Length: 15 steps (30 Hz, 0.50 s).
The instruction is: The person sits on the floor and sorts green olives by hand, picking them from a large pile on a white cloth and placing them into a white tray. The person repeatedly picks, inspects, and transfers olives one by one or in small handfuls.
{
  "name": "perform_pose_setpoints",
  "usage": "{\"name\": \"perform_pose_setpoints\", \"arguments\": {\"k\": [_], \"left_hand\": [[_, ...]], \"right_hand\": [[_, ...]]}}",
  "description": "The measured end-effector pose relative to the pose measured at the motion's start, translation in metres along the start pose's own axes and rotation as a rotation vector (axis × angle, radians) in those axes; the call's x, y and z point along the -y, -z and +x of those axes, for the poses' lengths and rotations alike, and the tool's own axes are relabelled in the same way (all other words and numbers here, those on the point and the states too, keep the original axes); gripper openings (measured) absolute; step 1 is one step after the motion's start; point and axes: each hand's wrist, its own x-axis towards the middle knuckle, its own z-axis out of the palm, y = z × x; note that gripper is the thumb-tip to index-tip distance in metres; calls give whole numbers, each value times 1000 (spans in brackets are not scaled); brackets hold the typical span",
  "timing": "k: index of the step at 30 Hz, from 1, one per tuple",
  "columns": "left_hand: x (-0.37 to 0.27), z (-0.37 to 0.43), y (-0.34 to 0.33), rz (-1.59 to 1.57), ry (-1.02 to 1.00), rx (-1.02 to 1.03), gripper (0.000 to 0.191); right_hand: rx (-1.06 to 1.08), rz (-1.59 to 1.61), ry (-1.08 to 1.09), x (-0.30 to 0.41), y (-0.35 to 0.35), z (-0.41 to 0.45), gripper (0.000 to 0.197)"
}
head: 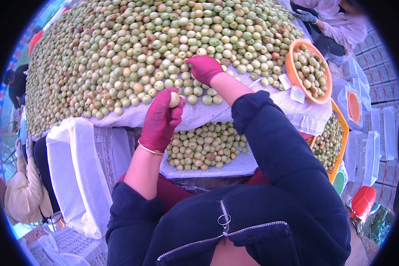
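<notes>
A broad heap of green jujubes [119, 66], some blushed brown, covers the white woven cloth [199, 116] before me. My left hand [159, 121], in a magenta glove, is raised near the heap's front edge with its fingers around a pale jujube [174, 99]. In a matching glove, my right hand [204, 69] reaches down onto the heap, its fingertips among the fruit. What those fingers grip, if anything, is hidden. Below the cloth's edge, between my knees, more jujubes [202, 146] lie in a container lined with white plastic [209, 170].
An orange basket [290, 66] of jujubes stands at the right, with paper labels [297, 94] beside it. Below it is a yellow crate [343, 133] of smaller-looking fruit. A plastic-lined crate [76, 173] stands at my left. Other people [342, 26] sit at the right and left [26, 196].
</notes>
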Motion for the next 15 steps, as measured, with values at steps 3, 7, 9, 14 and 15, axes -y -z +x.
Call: {"name": "perform_pose_setpoints", "arguments": {"k": [3,7,9,14,15], "left_hand": [[-3,8,-1,-72,36,-77,24],[-7,10,-13,17,-13,-159,37],[-5,9,-19,86,-38,-161,42],[-2,7,-8,140,13,-18,47],[-1,7,-4,116,30,66,45]], "right_hand": [[165,-235,-160,2,-14,30,25],[196,-208,-191,11,-11,33,25],[80,-70,-209,4,0,13,23],[-371,400,-49,-61,68,-101,17],[-398,338,-99,-81,92,-135,16]]}}
